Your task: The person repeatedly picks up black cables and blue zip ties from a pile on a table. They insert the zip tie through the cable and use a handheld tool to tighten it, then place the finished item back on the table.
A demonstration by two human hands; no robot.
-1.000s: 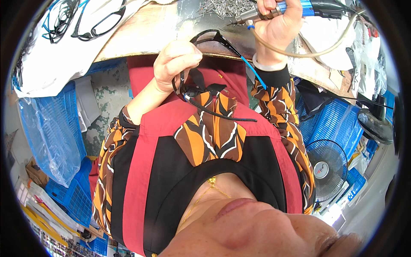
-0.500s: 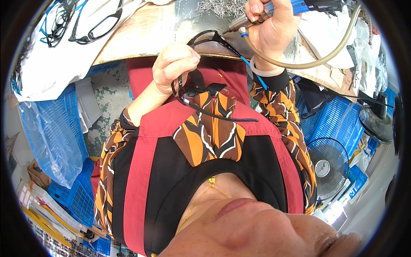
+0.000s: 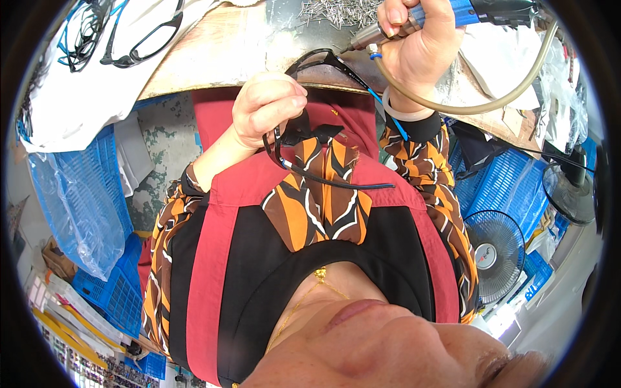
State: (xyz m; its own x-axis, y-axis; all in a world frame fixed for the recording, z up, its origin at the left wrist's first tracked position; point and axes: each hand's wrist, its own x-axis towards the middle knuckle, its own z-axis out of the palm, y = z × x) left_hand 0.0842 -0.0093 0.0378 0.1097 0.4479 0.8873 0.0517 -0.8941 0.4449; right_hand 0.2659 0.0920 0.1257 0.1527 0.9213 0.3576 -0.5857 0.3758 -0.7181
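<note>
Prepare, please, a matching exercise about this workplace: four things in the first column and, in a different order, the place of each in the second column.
Things:
1. Blue-and-silver tool
2. White cloth
3. Black frame nearest the tool tip
4. Thin metal pieces

Places:
A. In the left grip
B. Heaped near the picture's top edge
C. In the right grip
D. Beneath other eyeglass frames, at the picture's left

Right pairs: 1-C, 2-D, 3-A, 4-B
</note>
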